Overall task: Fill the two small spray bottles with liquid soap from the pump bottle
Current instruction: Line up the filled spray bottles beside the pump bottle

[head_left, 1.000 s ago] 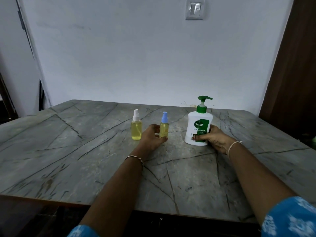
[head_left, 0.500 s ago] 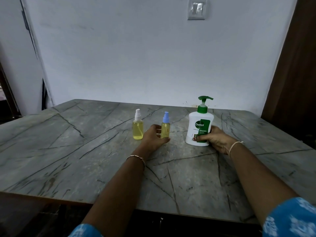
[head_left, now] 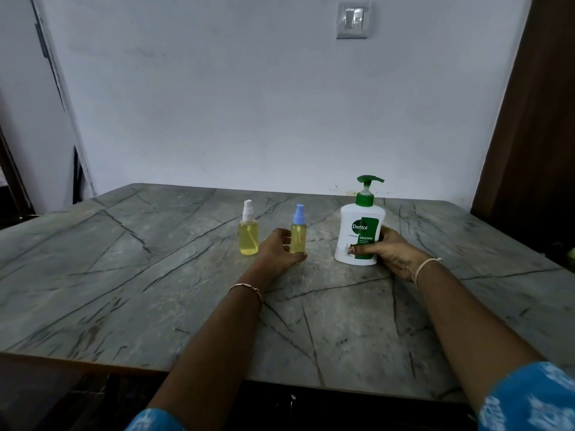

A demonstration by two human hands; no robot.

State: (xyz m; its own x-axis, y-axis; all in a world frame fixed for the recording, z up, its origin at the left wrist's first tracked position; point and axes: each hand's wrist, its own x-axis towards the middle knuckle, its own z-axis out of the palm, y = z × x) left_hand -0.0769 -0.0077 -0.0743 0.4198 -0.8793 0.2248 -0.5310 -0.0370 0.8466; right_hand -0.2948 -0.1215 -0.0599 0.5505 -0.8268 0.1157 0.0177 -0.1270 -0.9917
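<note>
So we're basically at the wrap-up: left hand (head_left: 278, 251) curled around the blue-capped spray bottle (head_left: 298, 233), right hand (head_left: 387, 251) wrapped on the Dettol pump bottle (head_left: 361, 231). White-capped spray bottle (head_left: 248, 233) stands just beyond our left fingers. Both look full, so next we'd let go.

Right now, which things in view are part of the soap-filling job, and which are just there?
Part of the job:
- pump bottle, gripped by the right hand
- blue-capped spray bottle, gripped by the left hand
- white-capped spray bottle, standing untouched

Just there:
- marble table
- wall switch
- bracelet on the left wrist
- thread on the right wrist
</note>
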